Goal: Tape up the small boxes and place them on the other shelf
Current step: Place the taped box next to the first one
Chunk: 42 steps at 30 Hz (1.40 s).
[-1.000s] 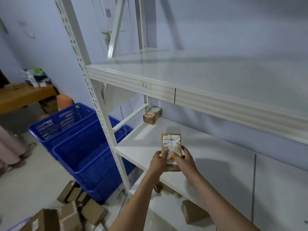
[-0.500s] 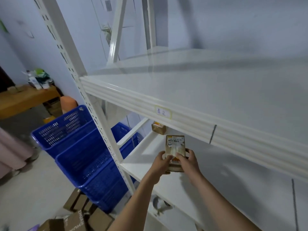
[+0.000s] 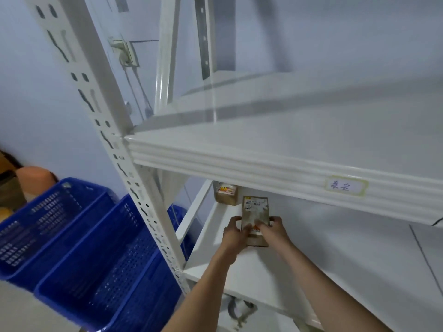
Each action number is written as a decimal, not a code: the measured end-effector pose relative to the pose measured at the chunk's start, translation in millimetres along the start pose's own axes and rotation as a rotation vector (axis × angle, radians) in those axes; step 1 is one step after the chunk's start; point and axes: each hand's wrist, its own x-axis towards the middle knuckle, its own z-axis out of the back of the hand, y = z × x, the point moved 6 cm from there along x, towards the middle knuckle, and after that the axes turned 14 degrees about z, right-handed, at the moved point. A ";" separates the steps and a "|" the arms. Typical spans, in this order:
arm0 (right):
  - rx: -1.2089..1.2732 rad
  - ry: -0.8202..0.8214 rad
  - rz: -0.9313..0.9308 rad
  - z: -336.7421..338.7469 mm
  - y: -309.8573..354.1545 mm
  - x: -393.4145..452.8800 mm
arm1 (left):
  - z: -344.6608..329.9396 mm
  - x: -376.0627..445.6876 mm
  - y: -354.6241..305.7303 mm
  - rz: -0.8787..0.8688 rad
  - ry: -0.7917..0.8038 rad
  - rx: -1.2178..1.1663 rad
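I hold a small brown cardboard box [image 3: 255, 215] with a white barcode label between both hands, just above the white lower shelf [image 3: 251, 271]. My left hand [image 3: 233, 232] grips its left side and my right hand [image 3: 273, 230] grips its right side, thumbs on the top face. A second small brown box [image 3: 225, 194] with an orange label stands at the back left corner of the same shelf, partly hidden under the upper shelf's front edge.
The white upper shelf [image 3: 287, 164] with a handwritten label [image 3: 345, 186] juts out above my hands. A perforated white upright post [image 3: 134, 178] stands to the left. Two stacked blue plastic baskets [image 3: 96, 248] sit on the floor at left.
My head has come closer and lower toward the rack, so the upper shelf fills more of the view. Both hands have carried the box deeper onto the lower shelf, toward the second box.
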 end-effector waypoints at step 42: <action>-0.781 0.284 0.326 -63.0 -2.8 92.6 | 8.9 91.3 -57.7 -0.504 -0.347 1.174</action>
